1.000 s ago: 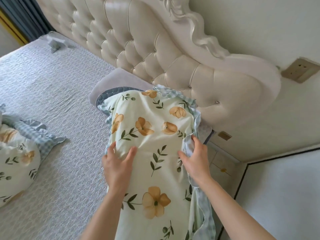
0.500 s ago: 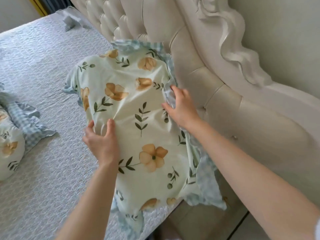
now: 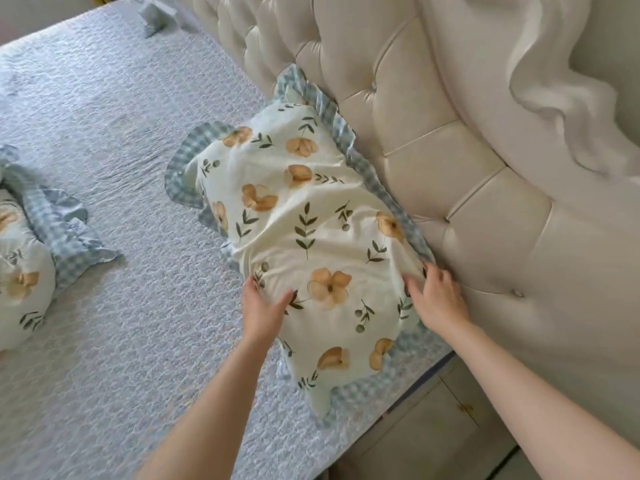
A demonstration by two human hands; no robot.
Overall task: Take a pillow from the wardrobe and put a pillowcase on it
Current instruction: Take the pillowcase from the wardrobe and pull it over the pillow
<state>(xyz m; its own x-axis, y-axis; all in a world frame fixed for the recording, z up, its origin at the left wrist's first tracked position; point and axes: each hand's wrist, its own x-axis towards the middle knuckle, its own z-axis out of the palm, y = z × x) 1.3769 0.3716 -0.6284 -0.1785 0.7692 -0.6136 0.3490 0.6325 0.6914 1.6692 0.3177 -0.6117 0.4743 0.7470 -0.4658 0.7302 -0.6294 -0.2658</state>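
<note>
- Position: the pillow (image 3: 311,244), fully covered by the floral pillowcase (image 3: 332,216), lies on the bed (image 3: 104,133) with its long side against the tufted headboard (image 3: 433,150). The near end points toward 5 o'clock and reaches the mattress edge.
- Left hand (image 3: 261,306): fingers spread and pressed flat on the fabric at the 8 o'clock side of the pillow. It presses and does not pinch.
- Right hand (image 3: 434,299): fingers curled at the 3 o'clock side, where the gingham ruffle (image 3: 398,199) meets the headboard. It appears to pinch a fold of fabric; the grip itself is partly hidden.
- Judged status: the casing step looks done or nearly done; the remaining work is smoothing and seating.
- Risk 1: the near corner at 5 o'clock overhangs the bed edge above the nightstand (image 3: 450,427). A push toward 5 o'clock could slide the pillow off.
- Risk 2: diagonal creases run from the right hand toward 10 o'clock. Uneven pulling from 1 side could twist the filling inside the case and leave a slack corner.
- Risk 3: the ruffle could stay trapped between pillow and headboard if the pillow is pressed toward 2 o'clock before the edge is freed.
- Risk 4: the case opening is not visible, so an unclosed flap cannot be ruled out.
- A 2nd floral pillow (image 3: 20,271) lies well apart at 9 o'clock and poses no interference.
</note>
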